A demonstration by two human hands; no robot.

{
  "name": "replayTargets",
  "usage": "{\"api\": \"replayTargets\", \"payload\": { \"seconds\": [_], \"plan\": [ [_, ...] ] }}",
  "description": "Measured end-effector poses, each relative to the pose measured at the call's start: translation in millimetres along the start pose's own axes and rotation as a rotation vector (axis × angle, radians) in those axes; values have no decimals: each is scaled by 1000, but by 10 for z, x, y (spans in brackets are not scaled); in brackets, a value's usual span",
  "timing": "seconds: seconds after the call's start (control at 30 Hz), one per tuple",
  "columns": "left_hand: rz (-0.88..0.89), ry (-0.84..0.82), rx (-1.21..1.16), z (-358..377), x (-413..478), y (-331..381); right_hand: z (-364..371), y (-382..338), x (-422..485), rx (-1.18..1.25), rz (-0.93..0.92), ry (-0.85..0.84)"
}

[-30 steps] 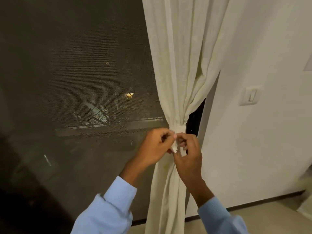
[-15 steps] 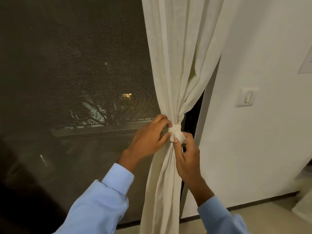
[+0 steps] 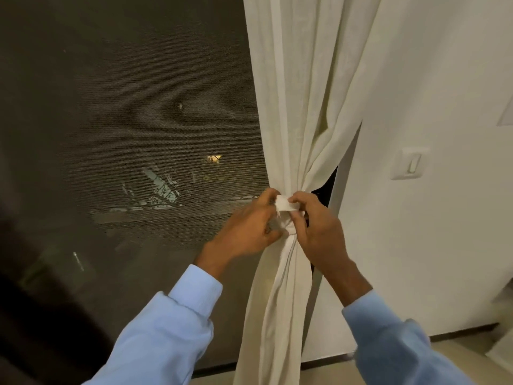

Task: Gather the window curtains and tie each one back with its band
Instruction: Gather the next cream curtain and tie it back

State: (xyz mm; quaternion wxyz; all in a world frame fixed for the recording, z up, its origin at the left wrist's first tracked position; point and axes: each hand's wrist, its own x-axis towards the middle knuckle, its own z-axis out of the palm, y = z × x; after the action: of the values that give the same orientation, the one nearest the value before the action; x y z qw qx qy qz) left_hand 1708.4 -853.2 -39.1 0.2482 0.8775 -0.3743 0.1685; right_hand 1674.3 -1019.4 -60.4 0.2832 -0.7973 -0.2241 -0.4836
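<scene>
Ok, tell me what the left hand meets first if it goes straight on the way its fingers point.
The left hand points right, at the band end pinched by the right hand, so the band comes first, the gathered curtain just behind. Motion blur hides whether they already touch.

Your curtain [image 3: 299,107]: plain cream. Band [image 3: 286,204]: whiter than the cloth. Your sleeves [image 3: 166,329]: plain pale blue. Screen [image 3: 125,107]: dark grey-brown, fine mesh weave, with one yellow light [image 3: 213,158] showing through. Wall [image 3: 430,79]: white. Switch [image 3: 410,163]: off-white. Floor [image 3: 388,365]: beige.
</scene>
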Motion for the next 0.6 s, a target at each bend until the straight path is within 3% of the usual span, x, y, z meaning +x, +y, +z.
{"api": "replayTargets", "payload": {
  "seconds": [0.27, 0.6],
  "plan": [
    [-96, 7, 337, -26, 31, 1, -16, 49, 270, -271, -203, -220],
    [-155, 100, 401, 4, -17, -46, -56, -2, 387, -566, -260, -496]
  ]
}}
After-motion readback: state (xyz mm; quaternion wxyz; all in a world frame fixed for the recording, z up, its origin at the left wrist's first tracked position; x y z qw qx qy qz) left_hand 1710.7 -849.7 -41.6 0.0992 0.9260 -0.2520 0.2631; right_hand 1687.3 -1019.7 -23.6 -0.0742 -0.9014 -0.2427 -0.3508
